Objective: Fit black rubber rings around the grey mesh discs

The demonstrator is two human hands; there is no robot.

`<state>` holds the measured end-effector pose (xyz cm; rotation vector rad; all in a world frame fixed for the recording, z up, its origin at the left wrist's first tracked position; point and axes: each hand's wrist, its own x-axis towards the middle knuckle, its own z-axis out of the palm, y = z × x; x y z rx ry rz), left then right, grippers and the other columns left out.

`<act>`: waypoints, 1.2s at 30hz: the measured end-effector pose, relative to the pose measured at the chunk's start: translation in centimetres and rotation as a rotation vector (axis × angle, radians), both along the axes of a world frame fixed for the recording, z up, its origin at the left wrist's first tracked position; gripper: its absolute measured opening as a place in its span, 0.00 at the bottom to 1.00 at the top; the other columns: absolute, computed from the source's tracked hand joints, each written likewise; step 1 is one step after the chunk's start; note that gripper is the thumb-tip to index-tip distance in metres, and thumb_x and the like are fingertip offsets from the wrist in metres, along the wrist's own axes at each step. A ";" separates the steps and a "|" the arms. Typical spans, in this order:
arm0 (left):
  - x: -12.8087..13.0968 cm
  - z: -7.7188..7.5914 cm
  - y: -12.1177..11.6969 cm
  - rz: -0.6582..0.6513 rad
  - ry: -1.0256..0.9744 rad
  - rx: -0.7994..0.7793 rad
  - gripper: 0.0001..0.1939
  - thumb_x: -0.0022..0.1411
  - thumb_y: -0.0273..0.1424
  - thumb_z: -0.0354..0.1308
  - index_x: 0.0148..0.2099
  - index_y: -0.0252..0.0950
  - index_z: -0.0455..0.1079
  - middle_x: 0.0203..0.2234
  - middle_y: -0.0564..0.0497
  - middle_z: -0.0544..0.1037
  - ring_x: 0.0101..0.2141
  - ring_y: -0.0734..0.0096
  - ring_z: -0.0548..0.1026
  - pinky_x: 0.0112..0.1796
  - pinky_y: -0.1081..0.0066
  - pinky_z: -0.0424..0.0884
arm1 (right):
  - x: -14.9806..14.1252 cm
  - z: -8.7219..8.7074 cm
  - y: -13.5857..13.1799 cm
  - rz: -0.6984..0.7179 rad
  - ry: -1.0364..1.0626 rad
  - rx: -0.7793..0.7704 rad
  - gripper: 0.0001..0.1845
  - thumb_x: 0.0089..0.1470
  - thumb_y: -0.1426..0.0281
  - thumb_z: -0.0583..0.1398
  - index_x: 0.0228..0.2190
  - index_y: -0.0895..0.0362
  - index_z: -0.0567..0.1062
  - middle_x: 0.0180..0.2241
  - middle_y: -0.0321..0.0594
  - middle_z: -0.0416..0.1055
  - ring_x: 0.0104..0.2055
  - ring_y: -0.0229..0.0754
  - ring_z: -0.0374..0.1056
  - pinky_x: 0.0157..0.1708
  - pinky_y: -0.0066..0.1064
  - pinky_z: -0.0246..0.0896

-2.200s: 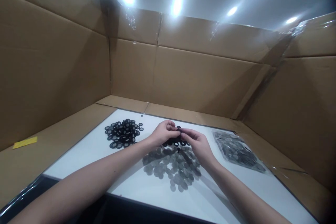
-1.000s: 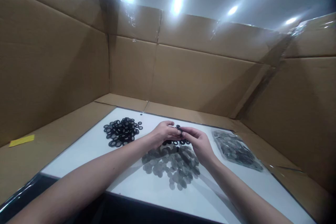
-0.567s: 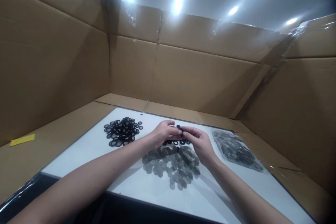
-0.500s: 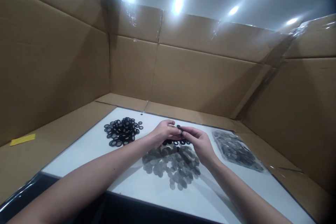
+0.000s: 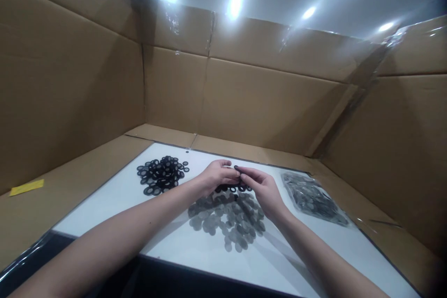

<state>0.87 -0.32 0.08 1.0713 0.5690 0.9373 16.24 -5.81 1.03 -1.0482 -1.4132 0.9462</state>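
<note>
The left hand (image 5: 213, 179) and the right hand (image 5: 266, 191) meet at their fingertips above the white desk (image 5: 111, 202). Each hand is partly closed, thumb against fingers, and between them they pinch a small black piece (image 5: 239, 173); the fingers cover much of it, so its exact shape cannot be told. The left hand's upper fingers curl loosely above its thumb, while the right hand's thumb and forefinger point in toward the left fingertips.

Below the fingertips lie loose black rings (image 5: 233, 189), partly hidden by the left hand. Nearer the person, touching or just beside the rings, grey translucent discs (image 5: 240, 230) spread over the desk, many overlapping, with a small dark bit (image 5: 236, 198) among the upper ones. To the left, well apart from them, is a heap of black-rimmed discs (image 5: 162, 174) with grey centres, and a lone black dot (image 5: 187, 152) sits near the desk's far edge. On the right, a clear plastic bag (image 5: 314, 199) lies flat, filled with greyish pieces too blurred to tell singly.

Further out, a yellow strip (image 5: 27, 187) lies on cardboard at the left; whether it bears writing cannot be told. Tall cardboard walls (image 5: 261, 98) stand around the desk under bright ceiling lights (image 5: 236, 0).
</note>
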 end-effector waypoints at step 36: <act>0.1 0.0 -0.1 0.130 0.064 0.039 0.23 0.38 0.26 0.70 0.36 0.31 0.63 0.28 0.50 0.70 0.28 0.73 0.73 0.36 0.70 0.70 | 0.2 -0.6 0.5 0.024 0.093 -0.050 0.21 0.42 0.61 0.65 0.39 0.57 0.76 0.38 0.44 0.74 0.35 0.42 0.68 0.39 0.35 0.62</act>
